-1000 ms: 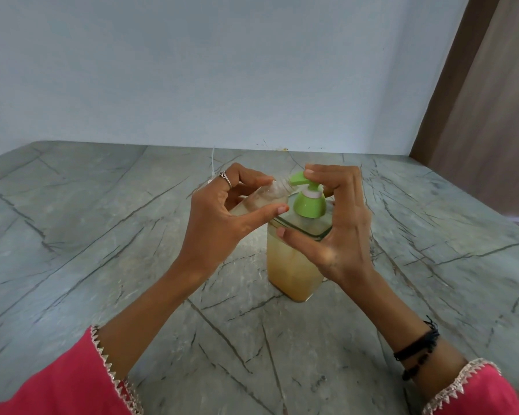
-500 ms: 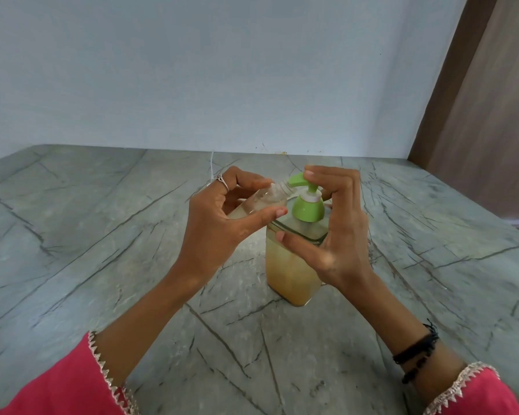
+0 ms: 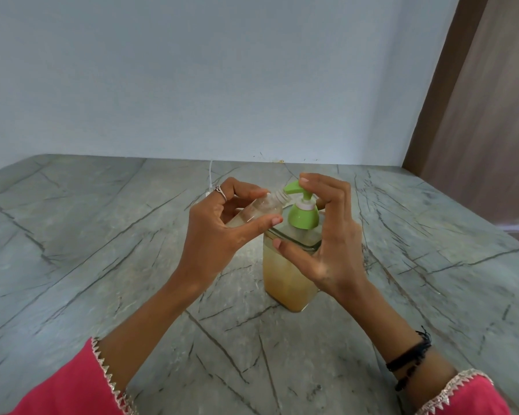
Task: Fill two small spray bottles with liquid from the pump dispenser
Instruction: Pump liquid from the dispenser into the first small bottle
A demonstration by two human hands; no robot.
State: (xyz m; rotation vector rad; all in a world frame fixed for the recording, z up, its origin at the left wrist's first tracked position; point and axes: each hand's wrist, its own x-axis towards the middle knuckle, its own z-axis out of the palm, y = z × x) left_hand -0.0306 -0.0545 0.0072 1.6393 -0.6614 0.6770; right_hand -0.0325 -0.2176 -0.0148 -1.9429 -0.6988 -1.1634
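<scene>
A clear square pump dispenser [image 3: 282, 283] with yellowish liquid stands on the grey marble counter [image 3: 102, 250]. Its green pump head [image 3: 294, 187] points left. My left hand [image 3: 213, 235] grips a small clear spray bottle [image 3: 259, 209] with no cap, tilted, its open neck right under the pump spout. A little liquid shows inside it. My right hand [image 3: 333, 235] spans the dispenser: its fingers curl over the pump head and its thumb lies against the dispenser's front shoulder. No second small bottle is in view.
A thin white cable [image 3: 210, 175] runs down the pale wall onto the counter behind my left hand. A brown wooden panel [image 3: 477, 115] borders the counter at the right, where the counter edge drops off.
Both hands keep their hold. The pump head now stands a little higher above its white collar than before. The view has shifted slightly.
</scene>
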